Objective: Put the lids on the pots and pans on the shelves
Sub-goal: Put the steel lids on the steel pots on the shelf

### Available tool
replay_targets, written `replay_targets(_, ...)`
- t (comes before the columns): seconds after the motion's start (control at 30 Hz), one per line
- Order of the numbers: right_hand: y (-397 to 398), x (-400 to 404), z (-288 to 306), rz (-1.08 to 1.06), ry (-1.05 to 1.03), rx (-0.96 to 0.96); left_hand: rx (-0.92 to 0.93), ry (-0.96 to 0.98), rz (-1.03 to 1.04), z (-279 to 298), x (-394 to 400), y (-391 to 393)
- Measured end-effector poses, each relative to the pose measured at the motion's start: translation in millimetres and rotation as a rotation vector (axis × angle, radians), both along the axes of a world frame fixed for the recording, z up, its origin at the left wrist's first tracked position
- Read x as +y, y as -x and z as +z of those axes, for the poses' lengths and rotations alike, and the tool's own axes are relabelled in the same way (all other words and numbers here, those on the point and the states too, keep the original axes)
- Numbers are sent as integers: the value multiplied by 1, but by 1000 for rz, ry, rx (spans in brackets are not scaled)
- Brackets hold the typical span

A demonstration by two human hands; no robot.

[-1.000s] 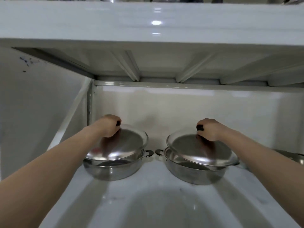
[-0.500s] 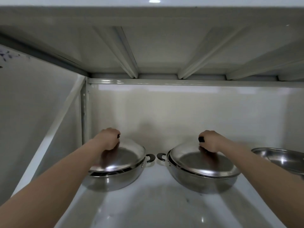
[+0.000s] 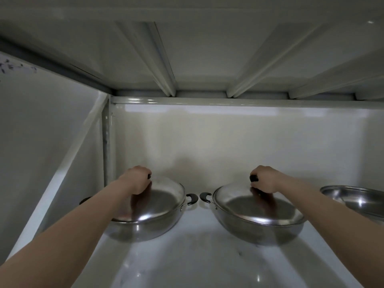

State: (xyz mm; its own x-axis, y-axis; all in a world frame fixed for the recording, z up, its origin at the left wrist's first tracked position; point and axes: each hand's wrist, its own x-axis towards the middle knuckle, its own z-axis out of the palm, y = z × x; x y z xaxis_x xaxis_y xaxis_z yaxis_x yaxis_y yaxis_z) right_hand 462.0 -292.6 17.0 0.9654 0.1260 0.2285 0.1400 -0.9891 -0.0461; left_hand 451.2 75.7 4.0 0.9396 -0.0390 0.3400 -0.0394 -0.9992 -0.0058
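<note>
Steel lids sit on both pots; left hand [image 3: 136, 179] grips left lid [image 3: 158, 201] knob, right hand [image 3: 264, 179] right lid [image 3: 257, 206] knob. Next, probably: release, then cover uncovered pan [image 3: 357, 197] right of them.

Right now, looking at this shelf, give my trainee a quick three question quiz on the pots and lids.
1. True or false: the left lid already sits on the left pot.
2. What does the right hand grip?
A. the pot's side handle
B. the black knob of the right lid
C. the open pan
3. Fill in: the pan at the far right has no ____ on it.

Key:
1. True; the left hand grips its knob.
2. B
3. lid
</note>
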Motion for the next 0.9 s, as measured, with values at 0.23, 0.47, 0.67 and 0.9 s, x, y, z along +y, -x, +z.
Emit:
replay_targets(0.23, 3, 4, 2, -13, 20, 5, 62, -12, 24, 4, 2, -5)
replay_targets(0.47, 6, 5, 2, -35, 0, 18, 106, -7, 44, 6, 2, -6)
replay_targets(0.67, 8, 5, 1, -38, -15, 18, 99, 0, 49, 4, 1, 0)
replay_targets(0.9, 8, 5, 0, -52, -22, 4, 70, -10, 32, 0, 3, 1)
